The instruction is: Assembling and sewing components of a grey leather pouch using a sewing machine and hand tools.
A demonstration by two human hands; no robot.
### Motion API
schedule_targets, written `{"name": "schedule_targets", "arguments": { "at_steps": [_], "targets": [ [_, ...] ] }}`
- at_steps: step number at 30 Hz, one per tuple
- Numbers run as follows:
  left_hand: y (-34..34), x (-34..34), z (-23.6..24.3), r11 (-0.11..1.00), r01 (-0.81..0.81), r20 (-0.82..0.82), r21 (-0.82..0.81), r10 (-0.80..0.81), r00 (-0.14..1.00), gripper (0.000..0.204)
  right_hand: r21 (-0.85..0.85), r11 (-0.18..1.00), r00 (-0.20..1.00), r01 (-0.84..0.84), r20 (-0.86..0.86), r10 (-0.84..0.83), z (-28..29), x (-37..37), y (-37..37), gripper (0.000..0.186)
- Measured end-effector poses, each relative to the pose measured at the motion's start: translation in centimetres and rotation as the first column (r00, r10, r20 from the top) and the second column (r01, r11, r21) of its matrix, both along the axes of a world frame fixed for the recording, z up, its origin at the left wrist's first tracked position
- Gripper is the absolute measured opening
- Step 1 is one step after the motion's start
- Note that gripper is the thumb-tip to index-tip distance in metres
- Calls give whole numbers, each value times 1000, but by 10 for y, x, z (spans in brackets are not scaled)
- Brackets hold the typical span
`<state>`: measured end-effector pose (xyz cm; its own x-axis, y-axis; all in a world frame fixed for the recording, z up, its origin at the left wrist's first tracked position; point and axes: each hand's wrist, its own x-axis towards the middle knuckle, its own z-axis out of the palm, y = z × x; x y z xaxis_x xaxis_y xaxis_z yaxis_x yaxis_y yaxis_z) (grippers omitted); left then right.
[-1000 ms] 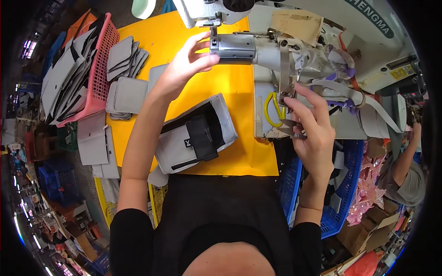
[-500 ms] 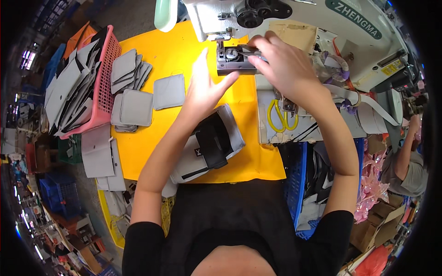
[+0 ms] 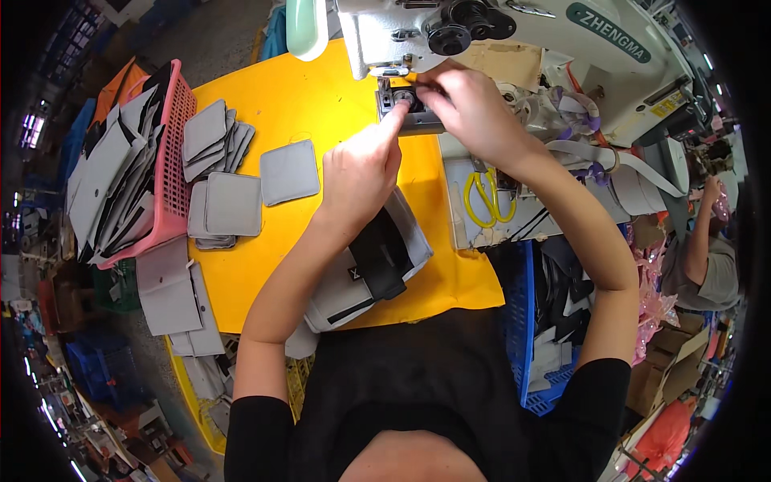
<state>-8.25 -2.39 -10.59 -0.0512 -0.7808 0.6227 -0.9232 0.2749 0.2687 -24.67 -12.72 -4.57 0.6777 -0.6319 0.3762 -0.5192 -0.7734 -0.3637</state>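
My left hand [image 3: 359,175] reaches up to the sewing machine's bed [image 3: 422,122]. Its index finger is stretched onto a round metal part [image 3: 403,97] in the bed opening, while the other fingers fold into the palm. From the right, my right hand [image 3: 480,108] bends over the same opening, its thumb and fingers drawn together; what they hold, if anything, is hidden. Below my left forearm lies a grey and black fabric bag piece [image 3: 377,261], partly covered by that arm. A single grey rounded-square panel [image 3: 290,173] lies left of my left hand.
Stacked grey panels [image 3: 234,205] lie farther left, beside a pink basket [image 3: 173,153] full of fabric pieces. Yellow-handled scissors [image 3: 469,201] rest right of the yellow work surface [image 3: 470,277]. The white machine head [image 3: 365,40] overhangs my hands. A blue crate [image 3: 520,321] stands lower right.
My left hand has gone from spread fingers to a pointing finger on the round part. My right hand has shifted slightly left and down; the thin metallic piece by its fingertips no longer shows.
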Motion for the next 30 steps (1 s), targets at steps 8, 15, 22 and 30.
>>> {"name": "schedule_targets", "arguments": {
  "at_steps": [8,15,22,30],
  "targets": [
    [-7,3,8,998,64,-212,25,-57,976,37,41,994,979,97,-182,-88,21,-2,9,28],
    [-32,-9,25,998,-29,24,-53,31,999,22,4,989,950,147,-278,-140,24,7,2,26],
    [-37,-16,31,974,-213,170,78,198,965,20,40,999,999,-12,-40,13,19,-1,-13,24],
    [-40,-15,35,992,-118,231,-38,123,965,12,47,997,997,63,-51,-61,28,-17,-21,25]
  ]
}}
